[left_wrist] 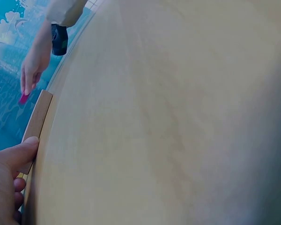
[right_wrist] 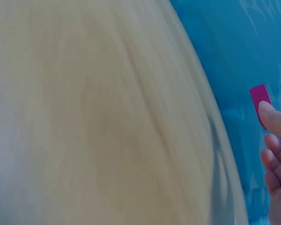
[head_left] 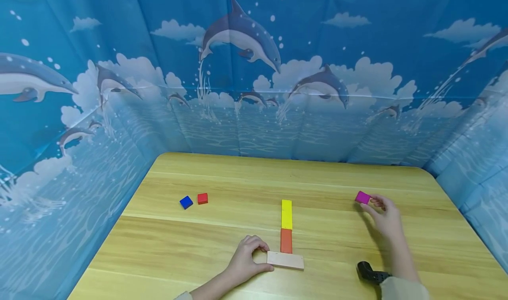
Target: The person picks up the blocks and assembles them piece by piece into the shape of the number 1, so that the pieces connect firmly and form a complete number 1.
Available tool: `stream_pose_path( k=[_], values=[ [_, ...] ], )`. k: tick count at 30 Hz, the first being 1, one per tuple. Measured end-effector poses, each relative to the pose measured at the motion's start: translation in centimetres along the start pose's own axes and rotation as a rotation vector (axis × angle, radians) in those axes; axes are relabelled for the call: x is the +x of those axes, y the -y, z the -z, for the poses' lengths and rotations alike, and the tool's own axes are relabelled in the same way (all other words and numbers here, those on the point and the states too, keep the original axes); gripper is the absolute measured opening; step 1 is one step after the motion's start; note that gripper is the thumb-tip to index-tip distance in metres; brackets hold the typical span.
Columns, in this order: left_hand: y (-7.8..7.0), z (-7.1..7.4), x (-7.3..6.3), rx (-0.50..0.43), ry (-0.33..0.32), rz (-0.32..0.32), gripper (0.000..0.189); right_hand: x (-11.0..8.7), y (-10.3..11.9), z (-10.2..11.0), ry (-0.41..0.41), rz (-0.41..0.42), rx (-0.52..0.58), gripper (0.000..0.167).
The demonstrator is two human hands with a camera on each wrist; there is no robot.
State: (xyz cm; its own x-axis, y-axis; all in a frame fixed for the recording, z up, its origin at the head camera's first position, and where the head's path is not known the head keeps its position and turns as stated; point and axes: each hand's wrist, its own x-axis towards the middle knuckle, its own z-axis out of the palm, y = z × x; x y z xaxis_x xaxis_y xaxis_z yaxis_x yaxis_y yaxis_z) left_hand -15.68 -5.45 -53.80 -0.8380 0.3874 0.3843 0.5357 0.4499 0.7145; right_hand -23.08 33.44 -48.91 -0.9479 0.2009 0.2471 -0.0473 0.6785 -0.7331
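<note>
My left hand [head_left: 247, 261] pinches the left end of a plain wooden block [head_left: 285, 260] lying crosswise on the table. In the left wrist view the thumb [left_wrist: 24, 152] presses along that same block [left_wrist: 39, 115]. An orange block [head_left: 286, 241] lies against its far side, and a yellow block [head_left: 286, 214] continues the line away from me. Off to the right, my right hand [head_left: 384, 214] holds a magenta block [head_left: 363, 197] between thumb and fingertips, above the table. The right wrist view shows the magenta block [right_wrist: 261, 104] under the thumb.
On the left of the wooden table [head_left: 158, 247] lie a blue block [head_left: 186, 202] and a red block [head_left: 202, 198], a small gap between them. A black device [head_left: 372, 274] is by the right wrist. A dolphin-printed curtain [head_left: 246, 128] stands behind the table's far edge.
</note>
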Motion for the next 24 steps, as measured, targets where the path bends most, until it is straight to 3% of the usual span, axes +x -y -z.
stream_pose_path(
  k=[24],
  values=[
    [0.1, -0.4, -0.5, 0.016, -0.013, -0.029, 0.038, 2.8, 4.6, -7.4, 0.162, 0.253, 0.128, 0.039]
  ],
)
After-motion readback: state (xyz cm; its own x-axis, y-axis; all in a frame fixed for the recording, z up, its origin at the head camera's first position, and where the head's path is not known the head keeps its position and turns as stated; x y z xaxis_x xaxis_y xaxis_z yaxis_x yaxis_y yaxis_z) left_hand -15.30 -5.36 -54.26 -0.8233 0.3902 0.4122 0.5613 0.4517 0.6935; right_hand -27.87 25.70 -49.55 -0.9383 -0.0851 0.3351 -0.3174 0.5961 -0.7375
